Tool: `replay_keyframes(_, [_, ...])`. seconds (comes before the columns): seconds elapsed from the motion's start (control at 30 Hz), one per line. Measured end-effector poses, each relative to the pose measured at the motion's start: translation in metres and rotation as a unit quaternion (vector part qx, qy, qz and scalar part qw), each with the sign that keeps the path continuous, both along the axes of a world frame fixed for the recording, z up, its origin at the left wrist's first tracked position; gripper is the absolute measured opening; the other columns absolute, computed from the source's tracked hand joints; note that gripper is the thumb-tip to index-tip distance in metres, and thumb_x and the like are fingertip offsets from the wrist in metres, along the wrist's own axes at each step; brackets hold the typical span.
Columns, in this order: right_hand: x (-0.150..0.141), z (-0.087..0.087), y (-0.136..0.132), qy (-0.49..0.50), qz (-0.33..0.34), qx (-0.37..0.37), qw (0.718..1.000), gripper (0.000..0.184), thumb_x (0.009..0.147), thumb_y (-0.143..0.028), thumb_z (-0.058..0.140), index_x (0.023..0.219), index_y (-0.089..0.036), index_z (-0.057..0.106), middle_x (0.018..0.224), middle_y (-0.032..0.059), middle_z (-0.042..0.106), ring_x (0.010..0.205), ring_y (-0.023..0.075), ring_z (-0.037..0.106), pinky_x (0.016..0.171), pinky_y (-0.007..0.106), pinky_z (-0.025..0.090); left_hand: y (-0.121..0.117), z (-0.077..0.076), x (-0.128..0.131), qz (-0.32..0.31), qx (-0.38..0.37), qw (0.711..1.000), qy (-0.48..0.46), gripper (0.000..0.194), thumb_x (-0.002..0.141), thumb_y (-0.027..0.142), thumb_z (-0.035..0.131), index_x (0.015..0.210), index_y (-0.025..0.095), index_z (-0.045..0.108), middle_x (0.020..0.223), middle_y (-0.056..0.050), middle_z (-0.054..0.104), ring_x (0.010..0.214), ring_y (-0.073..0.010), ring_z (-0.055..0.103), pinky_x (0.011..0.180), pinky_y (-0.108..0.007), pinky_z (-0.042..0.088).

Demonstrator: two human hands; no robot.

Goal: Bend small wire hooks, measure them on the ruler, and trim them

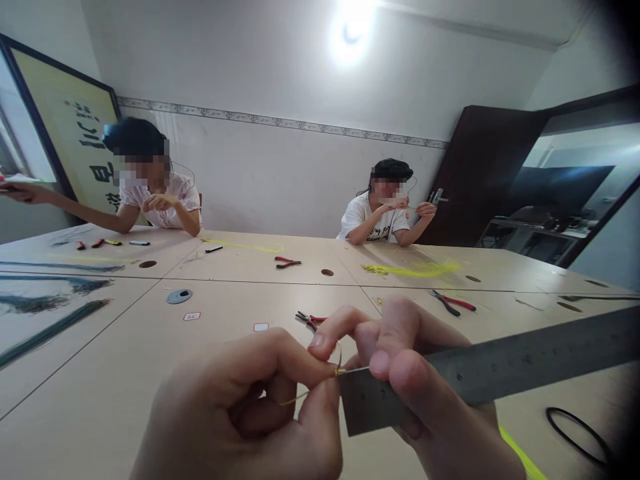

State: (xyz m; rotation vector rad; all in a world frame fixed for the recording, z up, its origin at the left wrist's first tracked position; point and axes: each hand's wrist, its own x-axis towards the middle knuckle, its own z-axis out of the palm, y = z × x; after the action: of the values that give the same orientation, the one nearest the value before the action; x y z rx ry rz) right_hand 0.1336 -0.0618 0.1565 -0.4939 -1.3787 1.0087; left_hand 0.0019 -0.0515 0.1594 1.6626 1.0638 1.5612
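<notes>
Wire (340,355), thin and gold-coloured, sits pinched between fingers of the left hand (250,400) at the end of a metal ruler (530,360) in my head view, above the counter (125,340). The right hand (425,373) clasps the ruler. I judge this a lining-up step, calling next for steadiness.

Framed calligraphy (63,117) at left, dark door (477,167) open right, bright lamp (353,30) above.
</notes>
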Motion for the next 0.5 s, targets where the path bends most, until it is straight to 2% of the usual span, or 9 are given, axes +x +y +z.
replay_keyframes(0.17, [-0.0008,0.0010,-0.0007,0.002,-0.009,-0.005,1.000,0.028,0.087,-0.040,0.060,0.068,-0.022,0.051,0.072,-0.0020,0.060,0.048,0.0075,0.042,0.044,0.022,0.031,0.0007,-0.0006,-0.0023,0.003,0.004,1.000,0.020,0.019,0.063,0.027,0.048,0.046,0.024,0.054,0.046,0.009,0.023,0.041,-0.0064,0.020,0.040,-0.024,0.013])
replay_keyframes(0.37, [-0.0012,0.0020,-0.0021,-0.003,-0.012,-0.017,1.000,0.028,0.086,-0.040,0.060,0.067,-0.022,0.051,0.082,-0.0008,0.067,0.049,0.0080,0.043,0.045,0.024,0.031,0.0011,-0.0006,-0.0032,-0.009,0.004,1.000,0.011,0.019,0.063,0.026,0.049,0.045,0.024,0.055,0.045,0.009,0.023,0.040,-0.0060,0.018,0.039,-0.023,0.012])
replay_keyframes(0.5, [-0.0014,0.0011,-0.0005,0.001,-0.008,-0.019,1.000,0.027,0.086,-0.040,0.061,0.068,-0.022,0.052,0.079,-0.0015,0.066,0.050,0.0084,0.044,0.045,0.023,0.031,0.0008,-0.0002,-0.0014,-0.003,-0.001,1.000,-0.001,0.019,0.063,0.027,0.049,0.045,0.024,0.054,0.045,0.009,0.022,0.041,-0.0061,0.017,0.040,-0.023,0.011])
